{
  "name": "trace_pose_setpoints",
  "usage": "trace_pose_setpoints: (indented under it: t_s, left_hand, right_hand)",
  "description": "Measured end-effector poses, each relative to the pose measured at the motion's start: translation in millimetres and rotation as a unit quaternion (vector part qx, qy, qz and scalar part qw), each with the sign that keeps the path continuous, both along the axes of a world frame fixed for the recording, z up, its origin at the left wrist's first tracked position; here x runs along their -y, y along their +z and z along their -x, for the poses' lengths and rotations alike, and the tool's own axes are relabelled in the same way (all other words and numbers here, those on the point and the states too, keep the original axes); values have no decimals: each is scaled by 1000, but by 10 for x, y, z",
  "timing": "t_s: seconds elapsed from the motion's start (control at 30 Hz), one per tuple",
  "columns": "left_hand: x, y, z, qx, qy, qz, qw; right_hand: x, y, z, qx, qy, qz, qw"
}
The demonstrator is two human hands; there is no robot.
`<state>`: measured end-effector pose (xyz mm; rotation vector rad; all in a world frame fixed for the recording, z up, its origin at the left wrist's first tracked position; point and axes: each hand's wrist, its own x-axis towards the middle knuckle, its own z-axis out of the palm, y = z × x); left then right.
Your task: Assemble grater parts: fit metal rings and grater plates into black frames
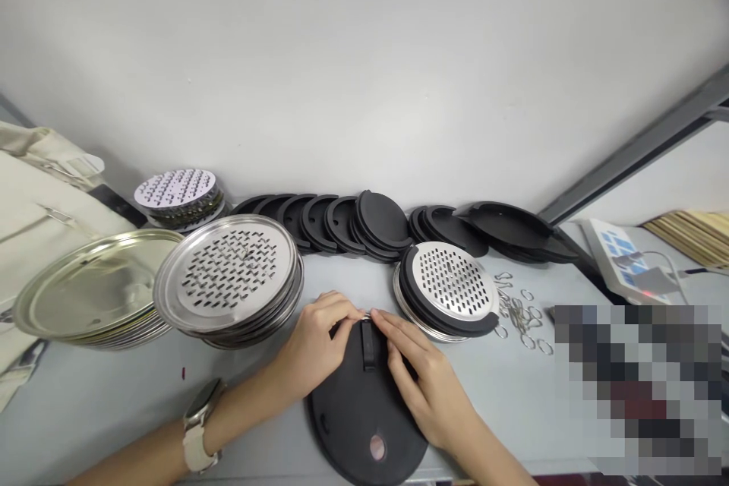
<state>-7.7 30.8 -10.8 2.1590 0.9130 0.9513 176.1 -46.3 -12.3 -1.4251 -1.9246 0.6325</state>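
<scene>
I have both hands working at the far edge of a black disc (364,418) that lies near the front of the grey table (490,425). On the left hand (327,330), the thumb and forefinger are drawn close together at a small shiny metal piece (366,315) by the top of the disc's raised black strip (368,345); I can't tell how firmly they have it. The right hand (421,368) reaches in from the other side, its fingers partly stretched, tips at the same metal piece and the palm over the disc; whether it pinches anything I can't tell either.

A watch (205,402) sits on my left wrist. Just beyond that arm stands a tall stack of large grater plates (228,273), with a pile of shiny lids (91,281) at its left. Past my right fingers is a smaller stack topped by a perforated plate (452,281), and loose metal rings and clips (521,315) lie scattered beside it. Black discs (307,220) line up along the wall (364,76).
</scene>
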Motion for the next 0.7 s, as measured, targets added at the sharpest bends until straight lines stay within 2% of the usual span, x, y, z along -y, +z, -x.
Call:
trace_pose_setpoints:
  t_s: [0.7]
  left_hand:
    - [33, -23, -23, 4, -2, -22, 1000]
  right_hand:
    - [14, -4, 15, -20, -10, -33, 999]
